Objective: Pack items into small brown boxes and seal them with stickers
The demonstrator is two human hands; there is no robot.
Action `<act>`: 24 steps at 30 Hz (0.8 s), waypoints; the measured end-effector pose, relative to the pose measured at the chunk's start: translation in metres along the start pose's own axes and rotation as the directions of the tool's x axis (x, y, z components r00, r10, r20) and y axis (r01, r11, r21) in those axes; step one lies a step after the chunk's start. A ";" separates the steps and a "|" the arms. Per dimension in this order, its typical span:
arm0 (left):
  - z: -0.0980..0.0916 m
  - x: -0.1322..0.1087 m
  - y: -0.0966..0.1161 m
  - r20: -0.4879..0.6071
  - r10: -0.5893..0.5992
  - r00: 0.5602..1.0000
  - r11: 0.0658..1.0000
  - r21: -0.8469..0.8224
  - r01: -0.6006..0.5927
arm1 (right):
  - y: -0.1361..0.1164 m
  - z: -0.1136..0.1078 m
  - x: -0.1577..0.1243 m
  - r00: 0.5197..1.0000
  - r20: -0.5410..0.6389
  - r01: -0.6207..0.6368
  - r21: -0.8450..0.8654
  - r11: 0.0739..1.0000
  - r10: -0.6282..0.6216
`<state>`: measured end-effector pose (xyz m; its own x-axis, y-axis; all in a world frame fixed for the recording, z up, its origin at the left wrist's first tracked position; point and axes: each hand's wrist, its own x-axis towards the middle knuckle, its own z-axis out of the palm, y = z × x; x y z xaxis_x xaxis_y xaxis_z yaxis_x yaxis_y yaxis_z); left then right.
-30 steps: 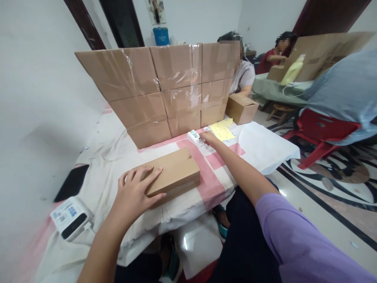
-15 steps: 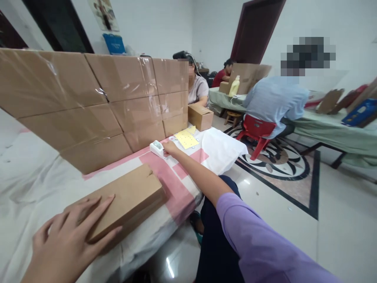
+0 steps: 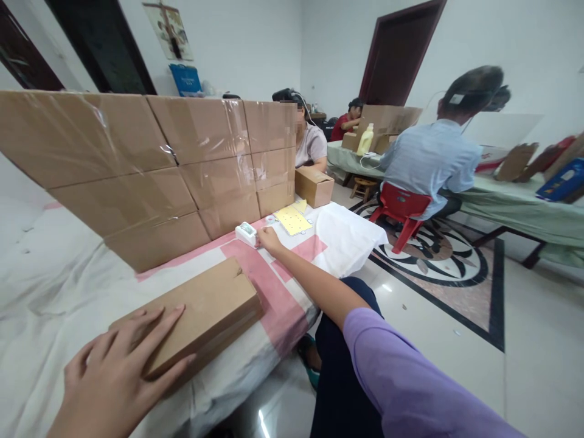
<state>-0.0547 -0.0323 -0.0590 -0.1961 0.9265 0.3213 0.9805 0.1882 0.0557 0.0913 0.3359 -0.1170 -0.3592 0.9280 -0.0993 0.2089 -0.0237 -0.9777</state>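
My left hand [image 3: 121,365] lies with fingers spread on the near left end of a closed brown cardboard box [image 3: 205,298], its thumb along the side facing me. The box lies flat on the cloth-covered table. Stretched forward, my right hand [image 3: 268,238] is closed at the right end of a small white device [image 3: 247,233] with a greyish window on top. Its fingertips are partly hidden, so the exact grip is hard to see. Just beyond that hand lies a yellow sheet [image 3: 292,220] with small dark marks.
A wall of taped cardboard boxes [image 3: 137,164] stands along the table's far left. A smaller carton [image 3: 314,186] sits at the far end, near a seated person [image 3: 312,146]. To the right another person [image 3: 429,158] sits on a red chair [image 3: 404,207] at a green-covered table [image 3: 497,204].
The view has shifted slightly, so everything appears a little lower and further right. Both hands keep their places, the left on the box and the right at the white device.
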 end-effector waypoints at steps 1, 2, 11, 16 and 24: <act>-0.002 0.000 0.003 -0.012 0.008 1.000 1.000 0.013 -0.008 | 0.001 0.000 -0.002 1.000 -0.009 0.007 0.002 1.000 -0.007; -0.004 0.000 0.006 -0.025 0.021 0.999 0.999 0.033 -0.021 | 0.001 0.000 -0.003 1.000 -0.017 0.014 0.005 1.000 -0.014; -0.010 -0.003 0.020 -0.054 0.004 0.999 0.995 0.102 0.001 | -0.006 0.000 -0.009 0.998 -0.055 -0.002 0.001 1.000 0.002; -0.013 -0.004 0.024 -0.062 0.009 0.998 0.994 0.109 -0.002 | -0.009 -0.004 -0.010 0.996 -0.047 -0.077 -0.044 0.996 0.075; -0.015 -0.004 0.027 -0.071 0.012 0.997 0.994 0.106 -0.004 | -0.012 -0.015 -0.010 0.991 -0.027 -0.136 -0.196 0.971 0.133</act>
<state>-0.0275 -0.0360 -0.0448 -0.1831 0.9031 0.3883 0.9749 0.2176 -0.0462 0.1061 0.3320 -0.1015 -0.3038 0.9261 -0.2238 0.4300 -0.0764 -0.8996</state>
